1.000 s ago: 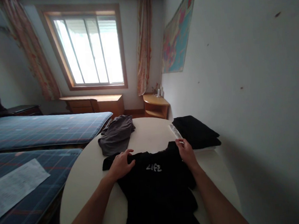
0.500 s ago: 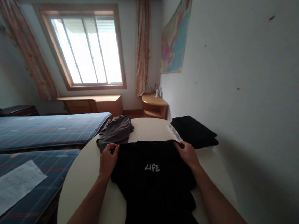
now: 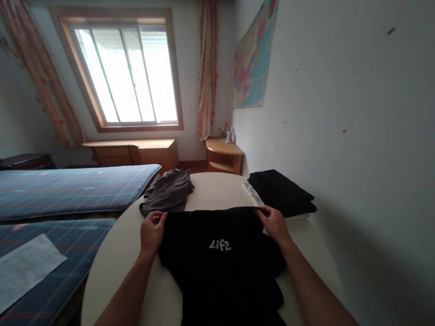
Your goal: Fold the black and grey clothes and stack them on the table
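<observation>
A black T-shirt with white lettering is spread over the round cream table, its far edge stretched straight between my hands. My left hand pinches the far left corner of the shirt. The far right corner is pinched by my right hand. The lettering appears upside down from where I look. The near end of the shirt runs out of the bottom of the view.
A crumpled grey garment lies at the table's far left, and folded black clothes at the far right by the wall. Two mattresses are on the left, the nearer one bearing a paper sheet.
My left hand has moved slightly left with its corner. The shirt's far edge, which showed the curve of the neckline, is now pulled straighter.
</observation>
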